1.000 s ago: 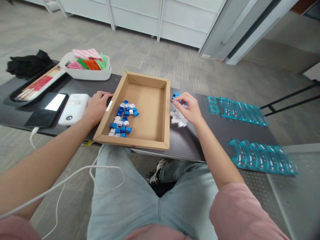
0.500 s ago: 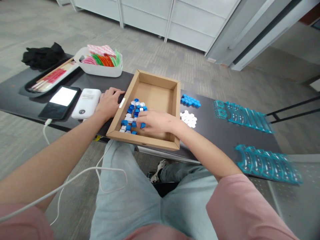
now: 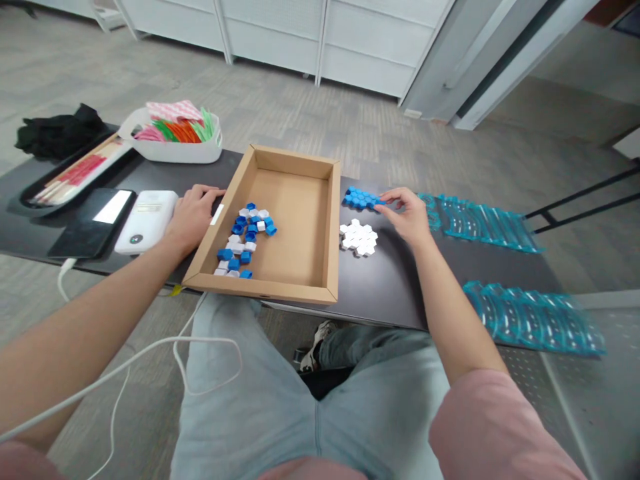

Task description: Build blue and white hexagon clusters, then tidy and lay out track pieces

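My right hand [image 3: 407, 215] is at the right end of a flat group of blue hexagonal pieces [image 3: 361, 198], pinching a blue hexagonal piece [image 3: 383, 201] between thumb and fingers. Just nearer to me lies a similar group of white hexagonal pieces [image 3: 359, 238]. My left hand [image 3: 194, 215] rests on the table with its fingers stretched out to the left wall of a shallow cardboard box [image 3: 334, 233]. Inside the box, mixed blue and white pieces [image 3: 245, 245] lie loose along the left side.
Left of the box are a white power bank [image 3: 147, 223], a phone [image 3: 93, 223] with a cable, a white basket [image 3: 177, 152] of colourful strips, a black tray [image 3: 37, 208] and black cloth [image 3: 60, 131]. Teal clear plastic sheets [image 3: 493, 223] lie at the right.
My right hand has left the loose pieces in the box and moved right to the blue group on the table. My left hand stays by the box. The camera view has shifted slightly.
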